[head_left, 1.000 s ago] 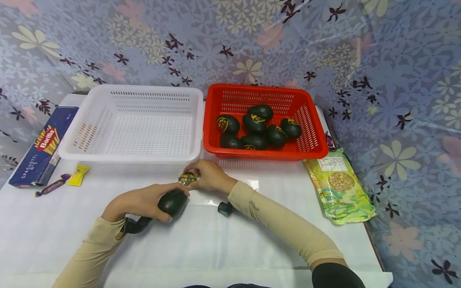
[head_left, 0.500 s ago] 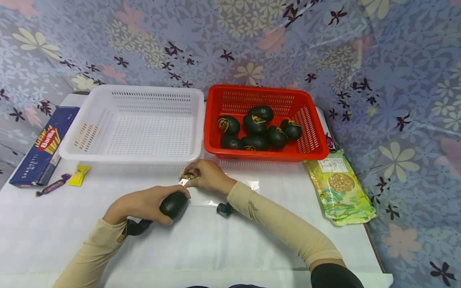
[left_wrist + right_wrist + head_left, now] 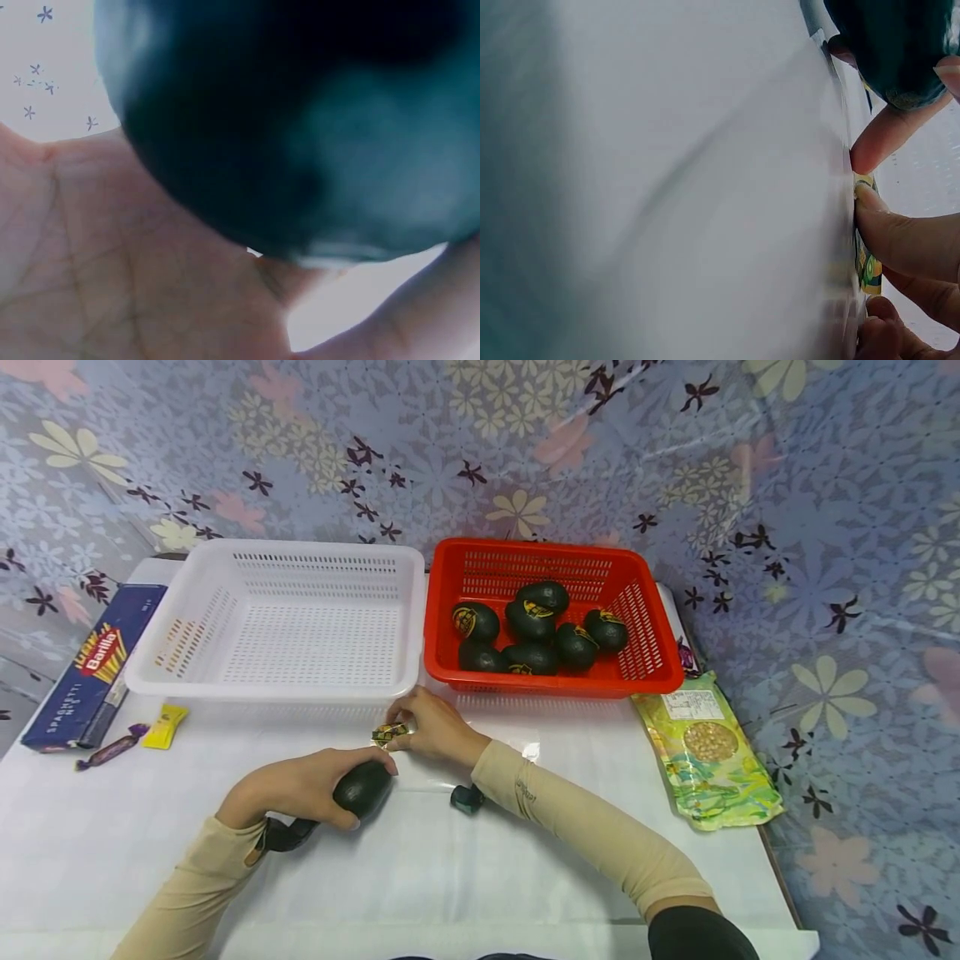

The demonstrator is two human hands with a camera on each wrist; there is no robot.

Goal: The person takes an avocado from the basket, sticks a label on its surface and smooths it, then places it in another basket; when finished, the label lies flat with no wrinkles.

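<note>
My left hand grips a dark green avocado, thumb on its near side and fingers on its far side. The avocado fills much of the left wrist view, blurred. Just right of it, my right hand pinches a small black-and-yellow sticker at the edge of a glossy clear sheet on the table. In the right wrist view, the sticker stands by the edge of the pale sheet, under the thumb. A left fingertip touches that edge beside it.
A white basket stands behind the hands, with a red basket of several stickered avocados to its right. Leftward lie a spaghetti box, a purple candy and a yellow one. A green bag lies right.
Between my right fingers the sticker has turned: its printed face was up, then a shiny tilted surface showed, and now narrowed print shows. The left hand and avocado have barely moved.
</note>
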